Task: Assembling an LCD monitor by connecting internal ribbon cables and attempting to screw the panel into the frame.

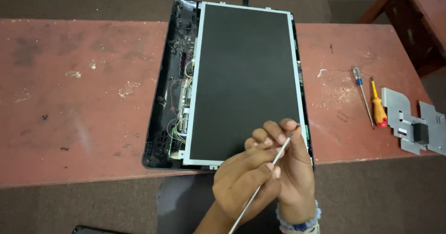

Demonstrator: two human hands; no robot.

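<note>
Both hands are bunched together at the near right corner of the panel here. The left hand (246, 180) has its grip closed around a thin metal rod (265, 183), probably a long screwdriver shaft, pinched between thumb and fingers with the shaft running up and to the right past the knuckles. The right hand (290, 169) sits just behind and right of it, fingers curled in, and its grip looks closed on the upper end of that same rod, whose tip (293, 131) pokes out just below the index finger, right at the silver frame edge of the dark screen panel (244, 76). There's a beaded bracelet (299, 222) on the right wrist. The panel lies flat in a black back shell (162, 99), stretching up and away from the hands, with a strip of exposed wiring (179, 104) to the left of them along the panel's side. All of it sits on a worn reddish desk (79, 99). Well off to the right of the hands lie a blue-tipped screwdriver (362, 94), an orange-handled screwdriver (377, 105) just beside it, and a grey metal bracket (411, 120) further right again.
</note>
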